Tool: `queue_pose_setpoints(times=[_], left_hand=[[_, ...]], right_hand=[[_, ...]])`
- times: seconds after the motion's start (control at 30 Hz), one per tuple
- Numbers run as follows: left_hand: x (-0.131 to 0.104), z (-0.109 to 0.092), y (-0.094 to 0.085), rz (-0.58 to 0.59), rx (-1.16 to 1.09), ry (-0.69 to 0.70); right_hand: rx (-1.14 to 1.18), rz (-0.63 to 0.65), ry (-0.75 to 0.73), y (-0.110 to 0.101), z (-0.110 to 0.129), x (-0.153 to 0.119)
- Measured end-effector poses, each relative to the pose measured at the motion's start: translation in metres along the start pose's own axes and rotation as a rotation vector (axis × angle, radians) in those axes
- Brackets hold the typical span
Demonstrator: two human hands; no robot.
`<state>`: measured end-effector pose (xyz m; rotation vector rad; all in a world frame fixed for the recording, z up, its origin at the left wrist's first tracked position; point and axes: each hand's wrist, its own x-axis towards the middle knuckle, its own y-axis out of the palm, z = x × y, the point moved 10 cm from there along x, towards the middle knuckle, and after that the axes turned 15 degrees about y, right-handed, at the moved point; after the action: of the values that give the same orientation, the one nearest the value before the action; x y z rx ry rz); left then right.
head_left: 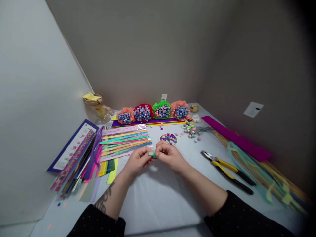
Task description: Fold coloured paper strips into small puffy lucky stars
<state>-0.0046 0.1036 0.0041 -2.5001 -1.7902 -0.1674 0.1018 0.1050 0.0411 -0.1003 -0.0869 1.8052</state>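
A small green paper strip is pinched between the fingertips of both my hands, above the white-covered table. My left hand grips its left end, thumb against fingers. On the other side, my right hand closes its fingertips on the strip and hides part of it. Just beyond my right hand stands a round dish holding small colourful folded paper stars. Past my left hand lies a clear pack of shiny, many-coloured paper strips.
Pliers with yellow-black handles lie at right, beside wooden sticks and magenta paper. Several star-filled paper flowers line the back. More paper strips lie at left; loose stars and thin wires sit back right.
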Motion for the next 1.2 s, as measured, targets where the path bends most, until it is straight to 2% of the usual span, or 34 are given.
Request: queue_pose_setpoints(times=[0.13,0.33,0.5,0.67,0.77,1.0,1.2], left_hand=[[0.000,-0.010,-0.003,0.019,0.121,0.051],[0.002,-0.033,-0.003,0.032,0.389,0.207],[0.003,-0.034,-0.002,0.013,0.499,0.247],[0.002,-0.034,-0.008,-0.039,0.580,0.269],[0.000,-0.040,-0.009,-0.061,0.640,0.308],[-0.003,-0.046,-0.007,-0.064,0.619,0.374],[-0.004,-0.057,-0.002,0.015,0.604,0.540]], right_hand=[[-0.042,-0.016,-0.004,-0.001,0.001,-0.001],[-0.121,-0.071,-0.007,-0.004,-0.001,0.000],[-0.138,-0.087,-0.007,-0.006,-0.006,0.003],[-0.125,-0.007,0.069,-0.001,-0.014,0.007],[-0.160,-0.022,0.052,0.000,-0.013,0.006],[-0.186,-0.051,-0.030,0.000,-0.008,0.005],[-0.193,-0.005,-0.054,0.003,-0.006,0.005]])
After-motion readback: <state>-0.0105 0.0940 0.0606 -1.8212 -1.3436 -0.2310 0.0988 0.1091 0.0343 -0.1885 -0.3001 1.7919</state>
